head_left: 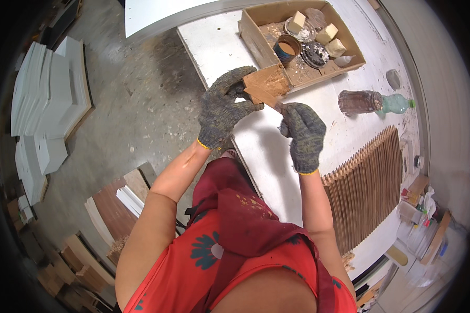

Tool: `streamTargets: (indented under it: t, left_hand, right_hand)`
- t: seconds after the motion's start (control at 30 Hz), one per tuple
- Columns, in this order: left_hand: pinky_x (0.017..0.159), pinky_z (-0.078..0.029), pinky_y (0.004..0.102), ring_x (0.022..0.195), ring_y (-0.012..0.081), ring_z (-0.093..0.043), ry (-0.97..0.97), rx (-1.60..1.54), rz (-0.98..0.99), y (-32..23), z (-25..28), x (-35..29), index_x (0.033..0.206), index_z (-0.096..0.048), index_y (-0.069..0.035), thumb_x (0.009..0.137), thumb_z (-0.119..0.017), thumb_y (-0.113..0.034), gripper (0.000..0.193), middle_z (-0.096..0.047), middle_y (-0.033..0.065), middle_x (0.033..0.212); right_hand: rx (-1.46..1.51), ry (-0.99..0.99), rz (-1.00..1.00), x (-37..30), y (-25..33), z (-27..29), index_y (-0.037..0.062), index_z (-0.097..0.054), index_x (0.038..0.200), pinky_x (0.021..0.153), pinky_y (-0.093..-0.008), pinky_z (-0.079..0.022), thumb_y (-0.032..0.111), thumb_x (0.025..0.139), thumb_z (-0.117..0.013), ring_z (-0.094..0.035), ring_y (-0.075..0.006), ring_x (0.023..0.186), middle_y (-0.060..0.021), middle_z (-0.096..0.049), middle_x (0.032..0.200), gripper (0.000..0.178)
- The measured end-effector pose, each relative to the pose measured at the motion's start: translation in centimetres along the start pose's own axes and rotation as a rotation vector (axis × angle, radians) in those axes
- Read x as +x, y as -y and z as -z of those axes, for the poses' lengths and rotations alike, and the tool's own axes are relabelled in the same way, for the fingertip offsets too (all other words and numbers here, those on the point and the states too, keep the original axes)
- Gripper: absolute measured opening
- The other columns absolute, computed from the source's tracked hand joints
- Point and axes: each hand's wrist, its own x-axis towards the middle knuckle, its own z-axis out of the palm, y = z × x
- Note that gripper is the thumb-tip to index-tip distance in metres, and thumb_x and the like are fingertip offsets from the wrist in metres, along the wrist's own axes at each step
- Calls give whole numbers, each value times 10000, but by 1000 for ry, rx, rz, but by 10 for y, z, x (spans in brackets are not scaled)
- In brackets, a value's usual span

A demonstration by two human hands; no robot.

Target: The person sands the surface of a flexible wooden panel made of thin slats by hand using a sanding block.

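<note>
My left hand (223,107), in a dark grey knitted glove with a yellow cuff, is closed round the edge of a small flat brown board (270,81). Rough brown paste covers part of this board. My right hand (305,134), gloved the same way, grips a putty knife (263,97) smeared brown, its handle mostly hidden in the fingers. The knife's blade rests against or just over the board, near my left fingers; I cannot tell which. Both hands are above the white table edge, just before a shallow cardboard box (324,78).
Inside the box are a brown-filled cup (286,48), several cream blocks (327,34) and a dark-crusted lid (315,55). A cut plastic bottle (397,104) lies to the right. Thin ridged wooden strips (365,188) stand packed on the table. White panels (44,99) are stacked on the left floor.
</note>
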Motion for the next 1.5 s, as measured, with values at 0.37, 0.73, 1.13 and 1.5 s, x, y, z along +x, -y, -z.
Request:
streamTargets:
  t: [0.37, 0.73, 1.13, 1.5]
  left_hand:
    - [944, -560, 339, 1126, 211, -616, -24, -23, 91, -7, 2, 0, 1318, -560, -12, 631, -830, 103, 748, -617, 125, 1279]
    - [916, -576, 355, 1143, 240, -608, -7, -113, 90, 2, 2, 4, 1335, -539, 10, 645, -812, 115, 749, -598, 148, 1297]
    - [913, -571, 334, 1134, 225, -613, 22, -125, 57, 11, -3, 8, 1347, -525, 18, 673, -816, 81, 737, -604, 150, 1290]
    - [878, -568, 309, 1074, 204, -633, 21, -147, 199, 6, -6, 6, 1340, -529, 30, 718, -780, 66, 672, -627, 144, 1223]
  right_hand:
    - [-65, -9, -2, 12, 11, 24, -21, -687, 961, 475, -220, -342, 110, 937, -613, -455, -64, 529, -9, -559, 670, 153]
    - [-163, 122, 5, 21, 11, 32, -16, -692, 952, 495, -226, -358, 138, 925, -623, -474, -64, 545, -14, -577, 669, 171]
    - [-182, 134, -145, 16, 16, 25, -10, -704, 965, 506, -220, -393, 118, 923, -637, -504, -76, 542, -18, -606, 698, 150]
    - [-83, -229, 201, 23, 9, 30, 4, -709, 1056, 548, -234, -439, 89, 923, -667, -569, -76, 644, -34, -655, 774, 163]
